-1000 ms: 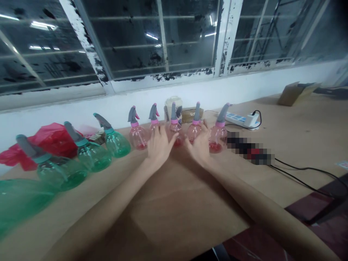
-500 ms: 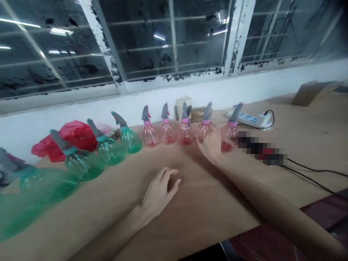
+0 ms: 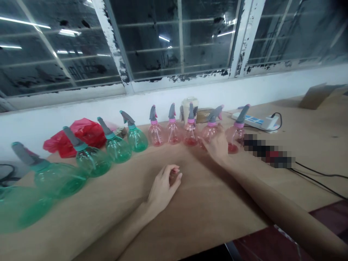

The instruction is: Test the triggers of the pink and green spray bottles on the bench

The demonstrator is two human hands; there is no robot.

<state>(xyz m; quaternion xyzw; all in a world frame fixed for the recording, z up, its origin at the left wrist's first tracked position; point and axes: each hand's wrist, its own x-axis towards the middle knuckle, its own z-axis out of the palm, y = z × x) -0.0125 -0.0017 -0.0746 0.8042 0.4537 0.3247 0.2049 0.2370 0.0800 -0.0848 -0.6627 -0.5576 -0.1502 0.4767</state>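
My right hand (image 3: 218,145) reaches to the row of clear pink spray bottles and has its fingers round the body of one pink spray bottle (image 3: 208,133), which stands upright on the table. Part of that bottle's body is hidden behind the hand. Its grey head has a pink trigger showing on the right side. Another pink spray bottle (image 3: 232,148) stands just right of the hand, and a third pink spray bottle (image 3: 190,139) just left of it. Above the bare wood in front, my left hand (image 3: 165,186) is loosely curved, thumb apart from the fingers, holding nothing.
Several green spray bottles (image 3: 94,163) curve along the left side of the table (image 3: 190,210). Behind them lies a red plastic bag (image 3: 84,136). A paper cup (image 3: 189,105), a white power strip (image 3: 255,121) and a cardboard box (image 3: 315,96) stand toward the wall; black cables (image 3: 315,177) run right.
The head of the spray bottle in my right hand has turned, so its pink trigger now shows on the right. My left hand's fingers have curled slightly. The view has shifted left.
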